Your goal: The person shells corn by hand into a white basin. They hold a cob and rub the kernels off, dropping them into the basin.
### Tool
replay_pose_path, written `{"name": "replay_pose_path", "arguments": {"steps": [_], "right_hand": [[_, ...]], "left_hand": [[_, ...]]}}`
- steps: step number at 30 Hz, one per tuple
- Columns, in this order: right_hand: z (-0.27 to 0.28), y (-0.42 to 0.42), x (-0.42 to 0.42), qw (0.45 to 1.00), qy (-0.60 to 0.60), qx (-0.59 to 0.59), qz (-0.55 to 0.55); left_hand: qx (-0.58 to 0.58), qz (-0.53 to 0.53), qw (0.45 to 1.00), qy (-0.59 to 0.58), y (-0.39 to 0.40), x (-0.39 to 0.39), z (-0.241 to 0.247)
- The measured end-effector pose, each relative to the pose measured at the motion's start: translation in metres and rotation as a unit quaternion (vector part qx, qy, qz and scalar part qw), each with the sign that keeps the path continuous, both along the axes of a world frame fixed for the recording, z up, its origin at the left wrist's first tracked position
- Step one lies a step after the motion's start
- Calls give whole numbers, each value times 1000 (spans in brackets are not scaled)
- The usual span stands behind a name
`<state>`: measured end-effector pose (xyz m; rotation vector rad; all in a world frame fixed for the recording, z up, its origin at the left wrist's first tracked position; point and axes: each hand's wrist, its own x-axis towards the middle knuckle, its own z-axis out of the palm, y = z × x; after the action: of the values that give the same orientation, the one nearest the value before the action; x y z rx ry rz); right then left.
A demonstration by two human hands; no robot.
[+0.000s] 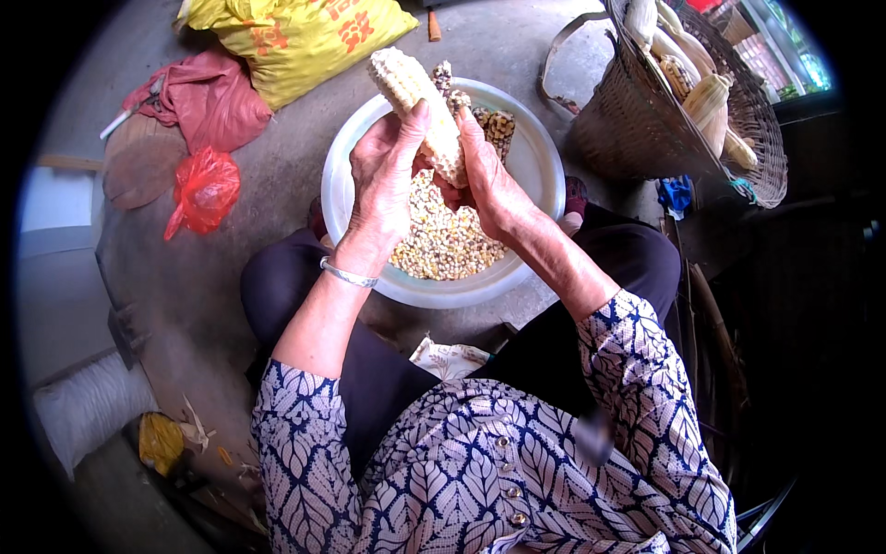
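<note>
Both hands hold one pale corn cob (419, 104), tilted with its far end up to the left, above a large white basin (450, 299). My left hand (387, 170), with a silver bangle at the wrist, grips the cob's left side, thumb along it. My right hand (488, 170) holds its lower right side, fingertips partly hidden beneath. Much of the cob shows bare, pitted sockets. Loose corn kernels (446, 242) in white, yellow and dark colours lie in the basin. Several dark-speckled corn cobs (500, 131) rest at the basin's far side.
A wicker basket (616, 131) with husked and unhusked ears of corn (709, 100) stands at the upper right. A yellow woven sack (311, 48), a pink cloth sack (214, 104) and a red plastic bag (204, 188) lie at the upper left. My bent knees flank the basin.
</note>
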<state>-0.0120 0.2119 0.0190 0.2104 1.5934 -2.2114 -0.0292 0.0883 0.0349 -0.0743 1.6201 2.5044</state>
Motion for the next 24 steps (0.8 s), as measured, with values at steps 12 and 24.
{"name": "replay_pose_path", "arguments": {"steps": [12,24], "right_hand": [[9,0,-1,999,39,23,-10],[12,4,-3,998,-17,-38,-55]], "left_hand": [[-38,-8,998,39,1,1,6],[-91,-98,990,50,3,6,5]]}}
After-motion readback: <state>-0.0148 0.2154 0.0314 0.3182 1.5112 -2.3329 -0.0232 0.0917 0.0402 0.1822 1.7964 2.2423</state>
